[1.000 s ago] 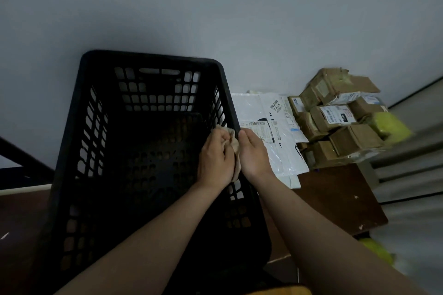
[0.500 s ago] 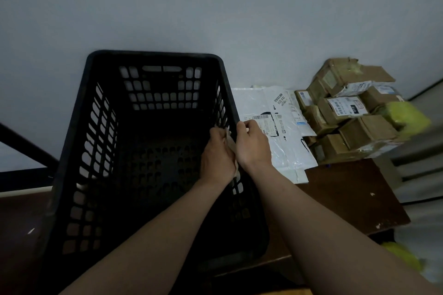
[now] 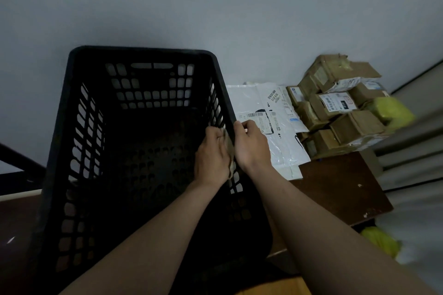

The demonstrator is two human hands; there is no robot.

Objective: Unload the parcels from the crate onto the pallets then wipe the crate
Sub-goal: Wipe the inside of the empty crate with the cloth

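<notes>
At right, parcels (image 3: pixel 340 108) are sitting stacked; left hand (image 3: pixel 211 158) and right hand (image 3: pixel 251 146), fingers curled, are pinching the cloth (image 3: pixel 230 151) over the crate (image 3: pixel 72 127) rim.

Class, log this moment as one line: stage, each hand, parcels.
stage: wiping crate | left hand: holds cloth on right wall, inside | right hand: grips rim, outside | parcels: stacked on pallet, right

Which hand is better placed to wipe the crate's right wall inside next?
Left hand: it is inside the crate, cloth pressed to that wall; right hand grips the rim outside.
</notes>
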